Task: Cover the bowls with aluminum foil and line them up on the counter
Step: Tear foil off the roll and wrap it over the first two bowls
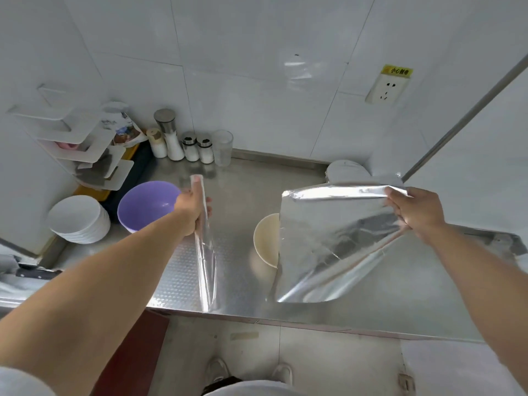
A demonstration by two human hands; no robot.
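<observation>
My left hand [192, 212] grips the foil roll [204, 252], which points away from me above the steel counter [357, 307]. My right hand [415, 214] pinches a torn foil sheet [331, 241] by its far right corner, and the sheet hangs over a cream bowl [265, 241], hiding most of it. A purple bowl [144, 205] stands just left of my left hand. Several white bowls [78, 218] are stacked at the far left. A foil-covered bowl [347, 171] sits at the back right by the wall.
Shakers, a pepper mill and a clear glass [223, 147] line the back wall. A white corner shelf [83, 144] holds packets at the left. A knife handle [34, 273] lies at the left edge. A wall socket [387, 88] is up right.
</observation>
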